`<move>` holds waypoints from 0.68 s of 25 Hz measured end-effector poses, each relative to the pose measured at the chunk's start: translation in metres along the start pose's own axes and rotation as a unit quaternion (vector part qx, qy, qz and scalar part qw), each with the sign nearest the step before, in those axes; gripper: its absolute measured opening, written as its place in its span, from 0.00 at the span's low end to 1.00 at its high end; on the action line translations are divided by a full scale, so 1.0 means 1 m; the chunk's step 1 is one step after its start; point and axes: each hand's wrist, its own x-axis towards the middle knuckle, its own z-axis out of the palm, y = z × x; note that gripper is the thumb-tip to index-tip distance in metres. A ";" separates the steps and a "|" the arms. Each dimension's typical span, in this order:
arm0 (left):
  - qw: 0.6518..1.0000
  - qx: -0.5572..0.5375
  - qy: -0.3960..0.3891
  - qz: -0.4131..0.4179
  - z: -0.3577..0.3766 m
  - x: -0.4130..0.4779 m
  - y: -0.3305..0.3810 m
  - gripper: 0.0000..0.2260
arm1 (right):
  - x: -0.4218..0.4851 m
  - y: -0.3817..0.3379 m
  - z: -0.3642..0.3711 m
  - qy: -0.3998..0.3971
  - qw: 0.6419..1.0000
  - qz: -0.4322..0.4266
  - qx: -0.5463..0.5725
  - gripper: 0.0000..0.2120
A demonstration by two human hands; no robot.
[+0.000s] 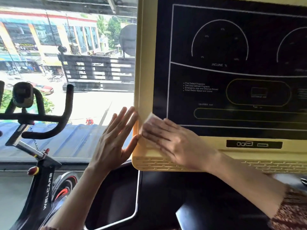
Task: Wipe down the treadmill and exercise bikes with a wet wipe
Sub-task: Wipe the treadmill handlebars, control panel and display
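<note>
The treadmill console [232,146] fills the right side, a yellow frame around a black display panel [232,72] with dials and the word INCLINE. My right hand [172,141] lies flat on the console's lower left corner, fingers straight, pressing a white wet wipe [150,121] against the yellow frame; it is motion-blurred. My left hand [116,138] is flat with fingers spread, its fingertips and thumb touching the console's left edge. An exercise bike [41,171] with black handlebars stands at the left.
A large window [74,63] behind the bike looks onto a street and buildings. Below the console lies the treadmill's black lower deck with a recessed tray [116,196]. A small white thing [289,177] sits at the far right edge.
</note>
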 end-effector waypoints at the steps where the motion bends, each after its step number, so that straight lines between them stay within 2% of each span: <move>1: 1.000 0.003 -0.002 0.001 0.001 0.000 -0.001 0.24 | -0.002 0.002 0.000 -0.006 1.000 -0.009 -0.013 0.21; 3: 1.000 0.008 -0.005 -0.002 0.003 -0.001 -0.001 0.24 | 0.013 0.013 -0.005 -0.002 0.999 0.015 -0.038 0.22; 5: 1.000 0.013 -0.007 -0.006 0.003 -0.001 0.000 0.24 | 0.046 0.029 -0.016 0.037 0.995 0.074 -0.047 0.22; 8: 1.000 0.020 -0.003 -0.011 0.000 -0.003 0.003 0.24 | 0.089 0.042 -0.030 0.070 0.986 0.148 -0.016 0.22; 13: 1.000 0.011 -0.005 -0.002 -0.003 -0.018 0.008 0.24 | 0.053 -0.004 0.001 0.070 0.991 0.114 0.011 0.23; 17: 0.997 0.025 -0.007 0.069 -0.003 -0.042 0.017 0.21 | 0.008 -0.033 0.018 0.048 0.994 0.097 0.015 0.22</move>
